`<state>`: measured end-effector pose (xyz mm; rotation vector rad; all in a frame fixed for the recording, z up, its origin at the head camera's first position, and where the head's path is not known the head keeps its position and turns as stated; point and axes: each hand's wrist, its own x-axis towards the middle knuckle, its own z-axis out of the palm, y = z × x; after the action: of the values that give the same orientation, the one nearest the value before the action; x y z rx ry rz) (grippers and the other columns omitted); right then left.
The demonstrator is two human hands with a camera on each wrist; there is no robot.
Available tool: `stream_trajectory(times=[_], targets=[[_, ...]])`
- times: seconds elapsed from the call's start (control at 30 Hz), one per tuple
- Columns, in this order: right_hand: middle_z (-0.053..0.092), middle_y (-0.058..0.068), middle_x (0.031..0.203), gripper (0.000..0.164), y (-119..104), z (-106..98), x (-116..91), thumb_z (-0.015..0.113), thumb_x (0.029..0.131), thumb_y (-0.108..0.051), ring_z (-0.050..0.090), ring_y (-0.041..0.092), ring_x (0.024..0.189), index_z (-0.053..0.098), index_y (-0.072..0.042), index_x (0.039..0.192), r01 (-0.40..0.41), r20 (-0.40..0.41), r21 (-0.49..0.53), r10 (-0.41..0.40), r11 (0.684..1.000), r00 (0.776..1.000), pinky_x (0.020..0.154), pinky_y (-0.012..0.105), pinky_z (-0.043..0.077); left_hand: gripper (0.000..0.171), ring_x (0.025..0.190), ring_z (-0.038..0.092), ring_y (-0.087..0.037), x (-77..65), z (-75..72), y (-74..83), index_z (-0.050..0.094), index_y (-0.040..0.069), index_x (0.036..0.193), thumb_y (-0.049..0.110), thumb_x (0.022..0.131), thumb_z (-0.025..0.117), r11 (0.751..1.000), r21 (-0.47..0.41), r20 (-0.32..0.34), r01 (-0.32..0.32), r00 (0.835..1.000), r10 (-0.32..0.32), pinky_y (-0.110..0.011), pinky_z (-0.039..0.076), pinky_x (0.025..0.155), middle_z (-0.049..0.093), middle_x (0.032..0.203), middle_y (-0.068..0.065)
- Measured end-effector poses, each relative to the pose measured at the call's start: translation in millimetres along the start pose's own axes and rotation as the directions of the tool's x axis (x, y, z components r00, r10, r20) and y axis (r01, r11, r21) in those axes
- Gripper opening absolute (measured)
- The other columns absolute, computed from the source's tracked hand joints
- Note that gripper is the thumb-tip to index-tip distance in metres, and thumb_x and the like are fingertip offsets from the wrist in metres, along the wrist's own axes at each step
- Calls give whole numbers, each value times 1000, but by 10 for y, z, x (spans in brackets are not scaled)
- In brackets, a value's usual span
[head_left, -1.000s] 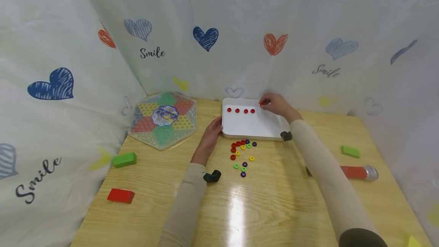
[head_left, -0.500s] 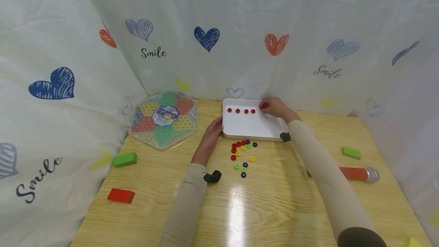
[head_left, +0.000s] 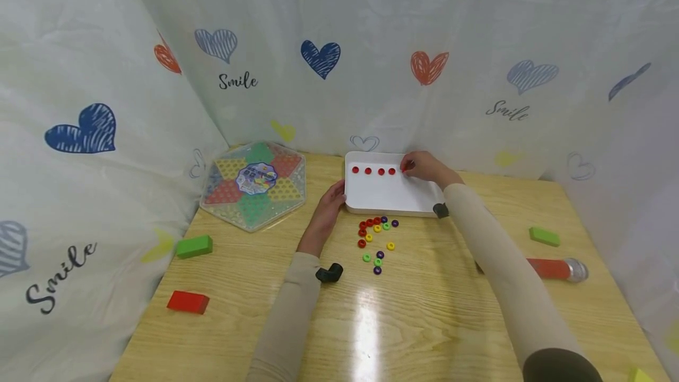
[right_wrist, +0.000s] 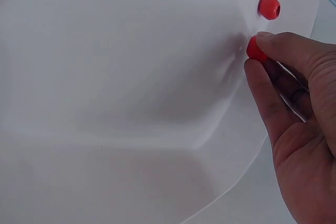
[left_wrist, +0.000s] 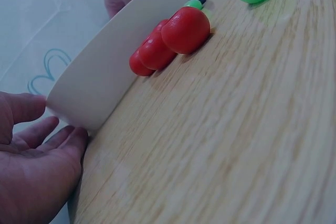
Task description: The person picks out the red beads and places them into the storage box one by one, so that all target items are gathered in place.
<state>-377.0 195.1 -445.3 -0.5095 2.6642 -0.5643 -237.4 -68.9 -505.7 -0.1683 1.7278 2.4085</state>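
A shallow white tray (head_left: 392, 196) lies at the back of the table. Along its far side sits a row of several red beads (head_left: 368, 171). At the right end of that row my right hand (head_left: 427, 167) pinches another red bead (right_wrist: 255, 50) between thumb and fingertip, low inside the tray beside its far wall. My left hand (head_left: 328, 208) rests against the tray's left end; in the left wrist view its fingertips (left_wrist: 79, 137) touch the outer wall near the bottom and the thumb lies higher up. In front of the tray, loose red, yellow, green and purple beads (head_left: 377, 229) are scattered.
A hexagonal star-patterned game board (head_left: 254, 186) lies at back left. Green (head_left: 194, 246) and red blocks (head_left: 188, 302) are on the left. On the right are a green block (head_left: 544, 236) and a red cylinder with a silvery end (head_left: 554, 268), partly behind the right sleeve. Printed sheeting rises behind.
My right hand has come down slightly with the red bead, toward the tray floor at the row's end. The left hand stays at the tray's left end.
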Motion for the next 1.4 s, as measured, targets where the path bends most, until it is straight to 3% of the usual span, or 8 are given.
stream_trajectory(times=[0.5, 0.73, 1.0, 1.2, 1.4], targets=[[62, 10, 104, 17, 8, 36, 11, 66, 90, -5, 56, 25, 100, 66, -9, 107, -61, 45, -4, 61, 998, 997, 92, 39, 50, 49, 144, 27, -23, -5, -2, -18, 33, 6, 149, 2, 100, 40, 1000, -10, 8, -2, 1000, 2, -39, 22, 119, 31, 155, -13], [62, 14, 110, 24, -43, -55, -94, 67, 89, -6, 55, 29, 102, 64, -3, 113, -21, 11, 30, 21, 999, 1000, 94, 43, 50, 48, 143, 29, -21, 0, -10, -46, 35, 9, 149, 4, 101, 40, 1000, 2, 9, 15, 1000, -15, -37, 24, 118, 33, 154, -9], [61, 16, 120, 31, -248, -70, -417, 67, 89, -7, 57, 31, 111, 62, -1, 119, 140, -68, 100, -133, 985, 989, 96, 47, 49, 47, 143, 29, -17, 72, -33, -31, 36, 12, 149, 7, 102, 41, 1000, 24, 10, 4, 1000, -5, -35, 25, 117, 34, 154, -5], [62, 16, 117, 30, -467, 119, -724, 68, 89, -7, 60, 25, 106, 63, 0, 117, 328, -83, 157, -319, 931, 944, 94, 43, 52, 47, 142, 29, -16, 75, -24, -11, 36, 11, 148, 7, 102, 41, 1000, 25, 5, 3, 1000, -3, -34, 25, 117, 35, 153, -5], [66, 6, 109, 23, -696, 383, -956, 68, 90, -10, 63, 16, 101, 65, -6, 112, 434, -39, 199, -435, 879, 900, 87, 32, 56, 47, 142, 30, -15, 48, -5, 3, 36, 13, 149, 7, 102, 40, 999, 36, 5, 25, 1000, -25, -32, 26, 117, 35, 154, -4]])
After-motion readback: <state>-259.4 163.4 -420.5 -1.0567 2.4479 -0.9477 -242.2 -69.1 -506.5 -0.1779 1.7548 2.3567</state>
